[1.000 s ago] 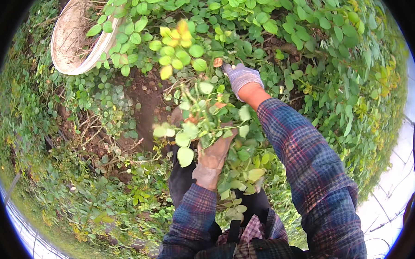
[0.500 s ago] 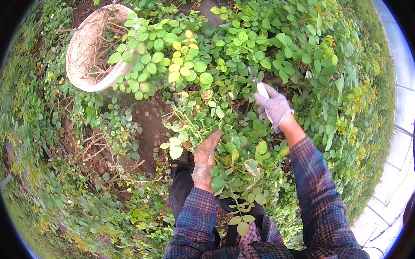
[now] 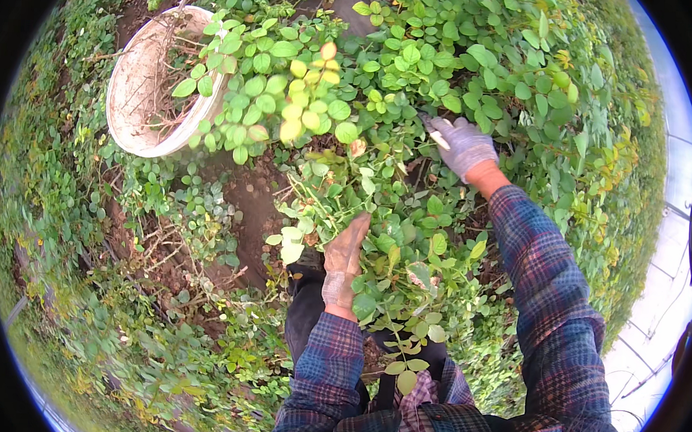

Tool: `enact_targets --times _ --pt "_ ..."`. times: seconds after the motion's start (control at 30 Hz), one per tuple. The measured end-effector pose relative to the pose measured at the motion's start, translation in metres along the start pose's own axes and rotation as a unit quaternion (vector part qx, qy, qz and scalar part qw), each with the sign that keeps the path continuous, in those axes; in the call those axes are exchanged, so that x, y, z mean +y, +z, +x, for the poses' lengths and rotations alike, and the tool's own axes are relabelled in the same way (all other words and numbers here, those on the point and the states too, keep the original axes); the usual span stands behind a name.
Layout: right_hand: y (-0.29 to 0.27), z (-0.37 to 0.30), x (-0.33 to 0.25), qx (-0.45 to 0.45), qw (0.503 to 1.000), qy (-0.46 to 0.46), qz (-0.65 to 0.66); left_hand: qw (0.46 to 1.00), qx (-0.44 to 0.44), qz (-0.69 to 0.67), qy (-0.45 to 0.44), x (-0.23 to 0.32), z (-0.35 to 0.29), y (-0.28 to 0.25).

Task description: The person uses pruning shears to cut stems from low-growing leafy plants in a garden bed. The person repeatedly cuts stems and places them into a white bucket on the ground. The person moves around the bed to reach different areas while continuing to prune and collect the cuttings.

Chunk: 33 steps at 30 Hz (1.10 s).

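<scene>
My left hand (image 3: 345, 254), in a tan, soiled glove, is closed around a bunch of cut leafy stems (image 3: 330, 190). Leaves fan out beyond its fingertips and hang down on its right side toward my lap. Farther up and to the right, my right hand (image 3: 471, 149), in a pale grey glove, grips white-handled pruning shears (image 3: 440, 139). The dark blades point up and left into the green bush (image 3: 414, 64), partly covered by leaves. Whether the blades touch a stem cannot be made out.
A whitish bucket (image 3: 117, 117) holding dry, bare twigs stands tilted at the upper left. Brown soil (image 3: 253, 212) shows between the plants left of my left hand. Dense bushes surround me, and a pale paved strip (image 3: 650, 322) runs along the far right.
My right hand has moved slightly right and up with the shears, whose blades are now deeper among the leaves. My left hand has stayed nearly still with the stems.
</scene>
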State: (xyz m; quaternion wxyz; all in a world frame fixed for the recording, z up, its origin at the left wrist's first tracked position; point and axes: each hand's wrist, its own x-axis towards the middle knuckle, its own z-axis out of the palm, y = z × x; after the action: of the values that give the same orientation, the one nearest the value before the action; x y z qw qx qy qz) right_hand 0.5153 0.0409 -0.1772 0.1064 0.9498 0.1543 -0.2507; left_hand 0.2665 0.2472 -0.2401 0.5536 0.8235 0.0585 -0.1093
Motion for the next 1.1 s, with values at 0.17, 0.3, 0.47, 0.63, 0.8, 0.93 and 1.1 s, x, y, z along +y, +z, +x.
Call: enact_targets --times 0.17,0.3,0.47,0.63,0.8,0.93,1.1 --pt "-0.008 -0.010 -0.009 -0.011 0.998 0.051 0.027 1.000 0.022 0.003 0.005 0.004 -0.001 -0.001" --pt "-0.012 -0.044 -0.026 -0.028 0.964 0.126 0.231 0.999 0.027 0.046 -0.005 0.006 -0.003 -0.003" --pt "0.037 -0.036 -0.062 -0.039 0.987 0.048 0.151 0.994 0.036 -0.103 -0.031 0.006 -0.002 0.001" --pt "0.075 0.026 -0.076 -0.040 0.997 0.005 0.064 0.968 0.053 -0.230 -0.091 0.009 -0.004 0.008" --pt "0.036 0.042 -0.084 -0.097 0.990 -0.042 0.091 0.992 0.005 -0.083 -0.095 0.007 -0.005 0.006" --pt "0.010 -0.026 -0.061 -0.032 0.906 0.065 0.416 0.986 -0.005 -0.101 -0.132 0.004 -0.004 0.000" --pt "0.023 -0.081 -0.034 -0.152 0.484 0.183 0.842 0.992 -0.040 0.114 -0.048 0.003 -0.004 -0.007"
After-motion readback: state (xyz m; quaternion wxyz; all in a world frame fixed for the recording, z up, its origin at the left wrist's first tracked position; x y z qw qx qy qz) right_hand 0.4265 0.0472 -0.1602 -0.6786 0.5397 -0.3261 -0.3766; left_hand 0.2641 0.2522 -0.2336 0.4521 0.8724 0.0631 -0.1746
